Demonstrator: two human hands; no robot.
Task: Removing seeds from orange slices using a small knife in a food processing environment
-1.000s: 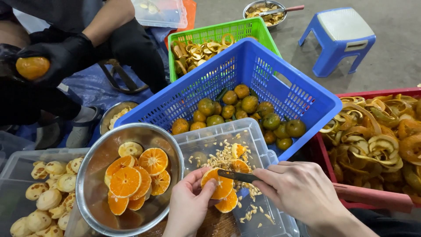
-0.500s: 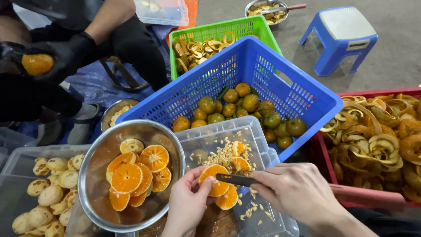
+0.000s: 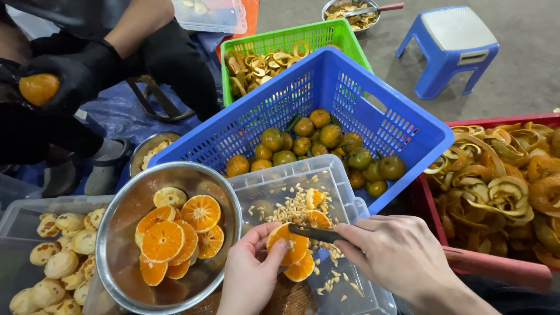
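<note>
1. Left hand (image 3: 251,274) cups a cut orange half (image 3: 289,244) in curled fingers; right hand (image 3: 396,254) pinches a dark knife (image 3: 315,233), tip on the flesh.
2. Orange half faces up, held over a clear seed-strewn tub (image 3: 344,175).
3. Steel bowl (image 3: 116,233) of slices sits left; blue crate (image 3: 408,134) of whole fruit behind.

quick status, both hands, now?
Left hand: closed on an orange half, over the clear tub.
Right hand: closed on a dark knife, its tip against the orange half.
</note>
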